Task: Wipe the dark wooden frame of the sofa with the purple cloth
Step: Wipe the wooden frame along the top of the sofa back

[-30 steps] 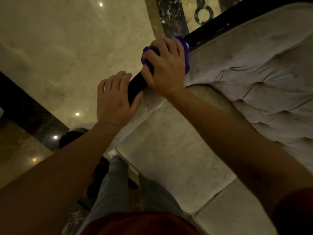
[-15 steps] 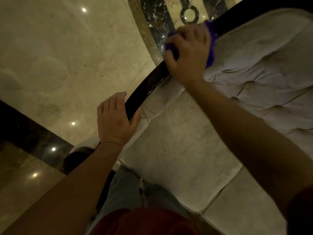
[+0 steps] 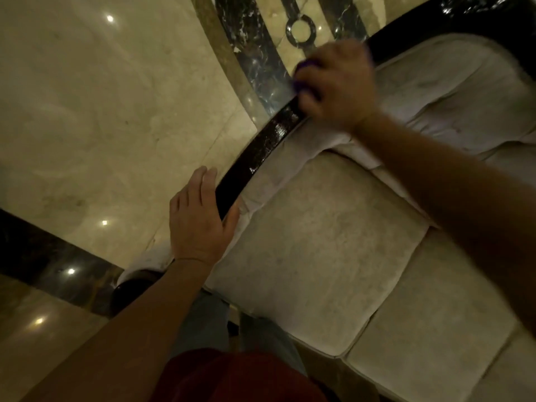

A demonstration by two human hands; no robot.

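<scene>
Head view: you are pressing the cloth, bunched inside your closed right hand, against the sofa's glossy frame while your left hand is lying flat, fingers together, lower down. Soft and light, it probably needs a full-palm grip.

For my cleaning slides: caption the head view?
Right hand wipes sofa frame with purple cloth; left hand braces.

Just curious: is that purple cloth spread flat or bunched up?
Bunched: the right hand grips it, only purple cloth edges showing.
</scene>
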